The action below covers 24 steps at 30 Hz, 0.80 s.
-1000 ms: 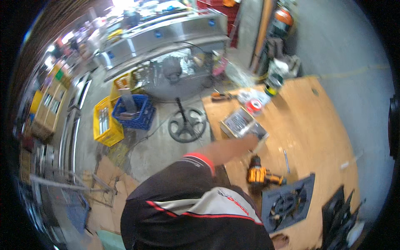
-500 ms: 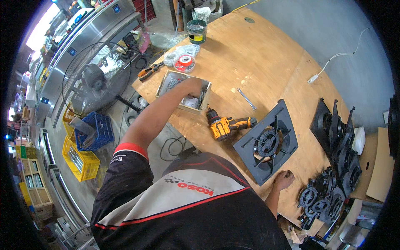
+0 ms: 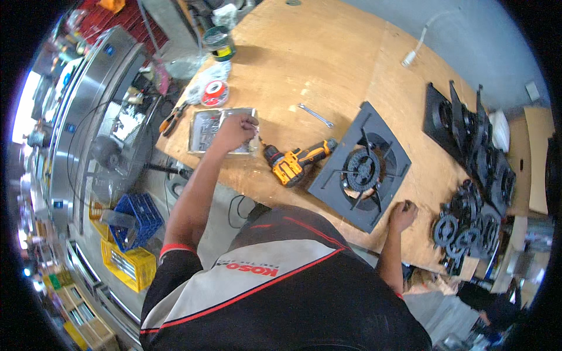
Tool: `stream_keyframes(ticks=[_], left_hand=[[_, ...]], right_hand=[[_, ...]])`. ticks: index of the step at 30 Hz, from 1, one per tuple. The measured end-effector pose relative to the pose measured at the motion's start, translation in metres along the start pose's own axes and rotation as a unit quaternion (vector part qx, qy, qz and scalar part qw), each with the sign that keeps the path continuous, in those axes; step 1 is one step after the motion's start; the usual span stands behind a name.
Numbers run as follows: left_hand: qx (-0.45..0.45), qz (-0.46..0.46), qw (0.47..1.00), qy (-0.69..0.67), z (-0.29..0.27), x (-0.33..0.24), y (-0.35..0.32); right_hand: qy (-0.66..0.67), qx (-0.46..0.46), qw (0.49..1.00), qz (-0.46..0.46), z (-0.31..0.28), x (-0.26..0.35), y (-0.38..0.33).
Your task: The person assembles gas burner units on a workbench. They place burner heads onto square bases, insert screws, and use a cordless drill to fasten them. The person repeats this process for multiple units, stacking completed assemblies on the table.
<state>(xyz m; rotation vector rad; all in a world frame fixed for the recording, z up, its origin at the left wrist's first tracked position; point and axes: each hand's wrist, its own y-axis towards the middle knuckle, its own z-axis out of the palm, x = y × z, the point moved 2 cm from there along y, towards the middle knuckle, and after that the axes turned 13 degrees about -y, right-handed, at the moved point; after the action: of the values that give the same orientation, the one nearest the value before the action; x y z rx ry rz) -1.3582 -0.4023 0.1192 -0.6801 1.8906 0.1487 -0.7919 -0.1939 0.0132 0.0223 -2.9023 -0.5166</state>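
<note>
We see the left hand [image 3: 237, 131] over the box [image 3: 241, 110] of small parts [image 3: 205, 127], fingers bunched — we can't tell if they pinch a part. Right hand [image 3: 404, 215] rests loosely curled on the desk [image 3: 316, 64], just beside the stove [image 3: 361, 167]; its grip we can't tell. The stove lies flat, drill [image 3: 291, 165] and wrench [image 3: 316, 115] near. We judge the step as parts picking — next move calls for clearing box rim and drill.
</note>
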Motion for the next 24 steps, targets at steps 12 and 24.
stream_keyframes(ticks=[12, 24], left_hand=[[0.038, 0.175, 0.971, 0.158, 0.161, 0.001, 0.061], [-0.025, 0.223, 0.941, 0.253, 0.153, 0.008, 0.048]], right_hand=[[0.034, 0.004, 0.999, 0.034, 0.004, -0.013, 0.001], [0.113, 0.028, 0.993, 0.011, -0.001, -0.020, 0.004]])
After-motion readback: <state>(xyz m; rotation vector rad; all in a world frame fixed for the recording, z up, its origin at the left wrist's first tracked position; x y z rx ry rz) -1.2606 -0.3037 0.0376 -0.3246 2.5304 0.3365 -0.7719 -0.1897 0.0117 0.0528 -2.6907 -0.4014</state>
